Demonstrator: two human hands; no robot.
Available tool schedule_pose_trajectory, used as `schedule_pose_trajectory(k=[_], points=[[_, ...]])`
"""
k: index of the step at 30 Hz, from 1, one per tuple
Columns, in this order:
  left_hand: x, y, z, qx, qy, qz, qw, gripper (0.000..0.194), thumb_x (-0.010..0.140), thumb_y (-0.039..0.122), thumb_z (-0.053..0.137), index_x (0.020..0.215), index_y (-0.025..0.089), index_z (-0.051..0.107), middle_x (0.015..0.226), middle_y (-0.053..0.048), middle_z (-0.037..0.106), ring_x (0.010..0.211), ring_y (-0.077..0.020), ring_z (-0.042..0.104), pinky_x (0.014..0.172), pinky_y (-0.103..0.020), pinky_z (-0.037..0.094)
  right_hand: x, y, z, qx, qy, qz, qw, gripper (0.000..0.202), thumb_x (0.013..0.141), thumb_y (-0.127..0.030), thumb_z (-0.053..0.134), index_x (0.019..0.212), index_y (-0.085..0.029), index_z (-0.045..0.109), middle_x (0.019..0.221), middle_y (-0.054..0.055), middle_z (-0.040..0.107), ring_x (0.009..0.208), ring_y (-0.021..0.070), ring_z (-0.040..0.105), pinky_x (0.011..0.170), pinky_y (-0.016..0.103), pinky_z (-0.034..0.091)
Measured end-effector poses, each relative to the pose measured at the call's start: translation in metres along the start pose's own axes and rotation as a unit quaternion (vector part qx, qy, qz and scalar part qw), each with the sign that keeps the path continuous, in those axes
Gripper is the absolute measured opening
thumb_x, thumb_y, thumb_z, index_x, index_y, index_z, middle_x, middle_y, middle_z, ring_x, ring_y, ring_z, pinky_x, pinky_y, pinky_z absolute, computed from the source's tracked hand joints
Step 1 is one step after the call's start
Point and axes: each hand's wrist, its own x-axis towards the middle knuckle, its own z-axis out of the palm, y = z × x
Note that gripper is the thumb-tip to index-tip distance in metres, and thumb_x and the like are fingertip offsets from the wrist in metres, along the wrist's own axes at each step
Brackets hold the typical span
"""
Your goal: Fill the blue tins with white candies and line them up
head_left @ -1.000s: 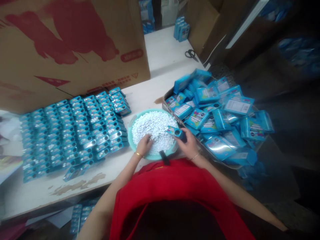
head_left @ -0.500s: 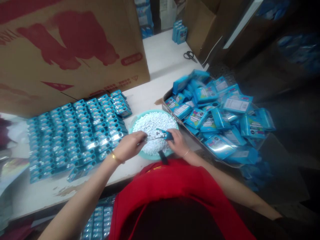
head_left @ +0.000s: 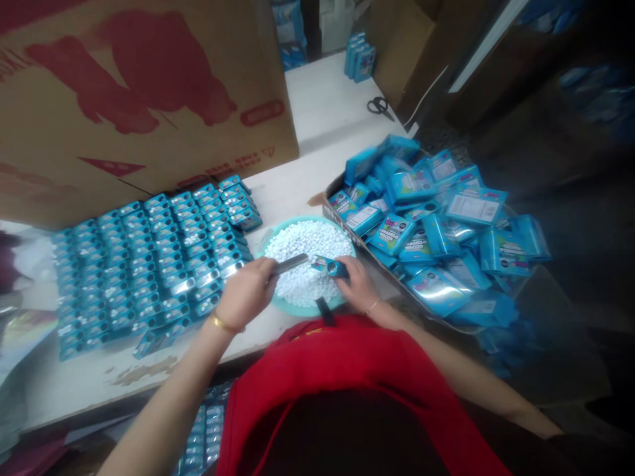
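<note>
My left hand (head_left: 249, 291) is closed around one end of a narrow dark strip-like tool (head_left: 292, 264), its free end over the bowl. In my right hand (head_left: 358, 283) is a small blue candy box (head_left: 329, 267), gripped at its right end and pointing left. Both things hang above a pale green bowl (head_left: 261, 246) filled with small white candies (head_left: 303, 239). The tool's tip and the box's left end are close but apart. A dark handle-like piece (head_left: 324, 311) sticks over the bowl's near rim.
Rows of small blue boxes (head_left: 163, 264) stand left. A tray of wrapped blue packs (head_left: 421, 211) is at right. Black scissors (head_left: 380, 107) and a few blue boxes (head_left: 360, 59) lie farther back. A large cardboard box (head_left: 163, 86) rises behind the rows.
My left hand has drawn back left and turned, so the tool now shows separate from the box. White pieces at the box's opening are fewer. My right hand holds nearly still.
</note>
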Motion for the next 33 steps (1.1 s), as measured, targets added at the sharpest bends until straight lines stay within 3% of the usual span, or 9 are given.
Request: schedule_pose_trajectory(k=[3,7,9,12,17,20,23,28,33], points=[[0.009,-0.018,0.071,-0.047,-0.057,-0.062,0.995,0.012,0.089,0.025,0.046,0.091,0.019,0.055,0.093,-0.009,0.062,0.085,-0.0238,0.060,0.069,-0.032,0.044,-0.004,0.003,-0.009,-0.004,0.018,0.043,0.999,0.035,0.085,-0.027,0.056,0.119,-0.020,0.050,0.110,0.012,0.061,0.104,0.0267,0.058,0.090,0.044,0.050],[0.039,0.002,0.149,-0.185,-0.024,-0.093,0.978,0.012,0.088,0.022,0.048,0.095,0.017,0.056,0.101,-0.013,0.063,0.097,-0.0258,0.060,0.081,-0.035,0.046,-0.008,0.008,-0.017,-0.013,0.049,0.083,0.995,0.039,0.084,-0.035,0.059,0.119,-0.021,0.049,0.110,0.011,0.061,0.104,0.0268,0.058,0.092,0.045,0.048],[0.053,0.015,0.168,-0.221,0.002,-0.091,0.971,0.015,0.089,0.022,0.046,0.100,0.017,0.055,0.105,-0.013,0.063,0.100,-0.0251,0.059,0.086,-0.036,0.045,-0.008,0.009,-0.019,-0.013,0.060,0.096,0.993,0.039,0.084,-0.037,0.060,0.118,-0.021,0.049,0.109,0.011,0.061,0.103,0.0264,0.059,0.091,0.044,0.048],[0.060,0.018,0.175,-0.258,0.019,-0.074,0.963,0.017,0.089,0.024,0.048,0.104,0.018,0.055,0.107,-0.011,0.064,0.099,-0.0220,0.060,0.089,-0.034,0.046,-0.009,0.008,-0.020,-0.005,0.068,0.118,0.991,0.039,0.084,-0.038,0.060,0.117,-0.021,0.050,0.107,0.010,0.062,0.100,0.0257,0.059,0.089,0.043,0.049],[0.034,-0.010,0.155,-0.336,0.053,-0.025,0.940,0.024,0.089,0.034,0.051,0.104,0.017,0.055,0.100,-0.008,0.064,0.090,-0.0176,0.061,0.083,-0.030,0.049,-0.012,0.008,-0.017,0.007,0.063,0.124,0.990,0.040,0.083,-0.040,0.061,0.117,-0.021,0.049,0.108,0.010,0.061,0.102,0.0257,0.059,0.090,0.043,0.049],[0.017,-0.020,0.123,-0.369,0.081,0.021,0.926,0.026,0.088,0.036,0.052,0.106,0.017,0.056,0.097,-0.007,0.063,0.085,-0.0167,0.060,0.079,-0.030,0.048,-0.010,0.007,-0.012,0.009,0.053,0.109,0.993,0.040,0.084,-0.039,0.060,0.118,-0.020,0.049,0.110,0.011,0.061,0.103,0.0264,0.058,0.091,0.042,0.048],[0.008,-0.023,0.083,-0.342,0.082,0.061,0.934,0.025,0.090,0.036,0.052,0.107,0.018,0.056,0.095,-0.005,0.063,0.083,-0.0154,0.059,0.077,-0.028,0.048,-0.006,0.004,-0.007,0.002,0.034,0.083,0.996,0.036,0.085,-0.034,0.057,0.117,-0.020,0.050,0.109,0.012,0.061,0.104,0.0269,0.058,0.091,0.042,0.049],[0.010,-0.017,0.022,-0.228,0.043,0.127,0.964,0.021,0.091,0.032,0.049,0.106,0.019,0.055,0.097,-0.005,0.064,0.083,-0.0154,0.060,0.076,-0.028,0.048,0.000,-0.001,0.002,0.002,0.010,0.027,1.000,0.033,0.085,-0.025,0.053,0.118,-0.021,0.050,0.111,0.011,0.061,0.105,0.0271,0.057,0.093,0.044,0.048],[0.013,0.019,-0.025,0.010,-0.021,0.139,0.990,0.016,0.092,0.022,0.044,0.097,0.016,0.058,0.091,-0.007,0.063,0.082,-0.0193,0.061,0.066,-0.028,0.048,0.003,-0.004,0.013,0.013,-0.010,0.005,1.000,0.037,0.083,-0.021,0.052,0.119,-0.021,0.049,0.112,0.012,0.060,0.107,0.0279,0.056,0.094,0.046,0.047]])
